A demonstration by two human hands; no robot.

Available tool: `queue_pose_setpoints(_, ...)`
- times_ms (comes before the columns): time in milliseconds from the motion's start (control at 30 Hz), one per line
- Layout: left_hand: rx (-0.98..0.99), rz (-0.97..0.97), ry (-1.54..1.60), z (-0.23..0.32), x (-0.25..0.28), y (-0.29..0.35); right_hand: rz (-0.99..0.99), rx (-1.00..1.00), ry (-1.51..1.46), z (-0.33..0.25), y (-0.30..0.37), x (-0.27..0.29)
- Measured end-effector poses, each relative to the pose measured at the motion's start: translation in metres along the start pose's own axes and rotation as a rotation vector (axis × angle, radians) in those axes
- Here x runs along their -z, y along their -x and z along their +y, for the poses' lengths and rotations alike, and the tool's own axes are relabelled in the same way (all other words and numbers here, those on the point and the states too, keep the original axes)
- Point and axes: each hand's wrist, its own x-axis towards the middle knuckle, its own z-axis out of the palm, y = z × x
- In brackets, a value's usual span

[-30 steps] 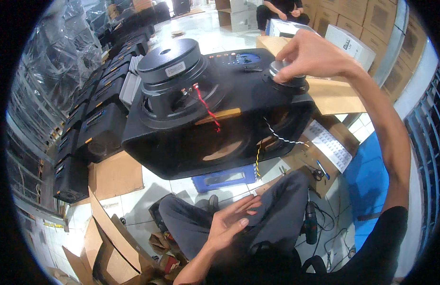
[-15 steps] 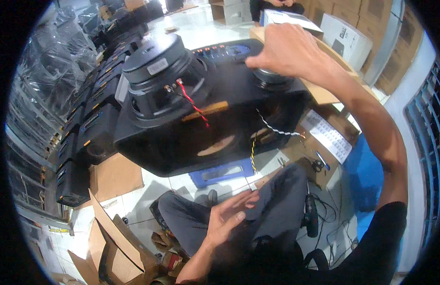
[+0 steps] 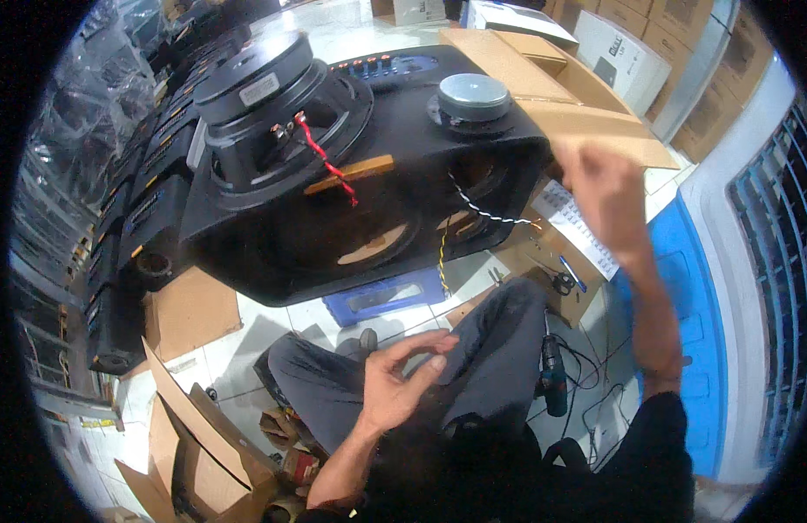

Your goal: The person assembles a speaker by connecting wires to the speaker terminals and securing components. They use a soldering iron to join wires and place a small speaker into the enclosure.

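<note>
A black speaker cabinet (image 3: 246,272) lies in front of me, its round openings facing me. On its top, a large woofer (image 3: 262,83) rests magnet up at the left, and a smaller round driver (image 3: 473,98) stands at the right. Red and black twisted wire (image 3: 320,157) hangs from the woofer; black-and-white wire (image 3: 483,212) and yellow-and-black wire (image 3: 442,261) come out of the openings. My left hand (image 3: 403,379) hovers over my lap, fingers apart, holding nothing. Beside the cabinet's right end, my right hand (image 3: 606,196) is smeared by motion near a white sheet of labels (image 3: 560,209).
Under the cabinet is a blue plastic stool (image 3: 368,305). Scissors (image 3: 562,282), a blue pen (image 3: 573,275) and a corded power drill (image 3: 553,379) lie to the right. An open cardboard box (image 3: 586,118) stands behind; torn cardboard (image 3: 198,427) lies left. More black cabinets (image 3: 146,235) line the left side.
My right hand has left the small driver and moved right and nearer, down beside the cabinet's end. The left hand stays over my lap. The view has shifted slightly.
</note>
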Motion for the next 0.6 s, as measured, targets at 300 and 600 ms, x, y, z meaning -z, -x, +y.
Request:
queue_pose_setpoints(300, -0.405, -0.006, -0.473, 0.038, -0.021, -0.054, -0.3, -0.516, -0.788, 0.052, 0.08, -0.082)
queue_pose_setpoints(600, -0.848, -0.115, -1.091, 0.01, -0.051, -0.162, -0.185, -0.569, -1.099, 0.038, 0.091, -0.067)
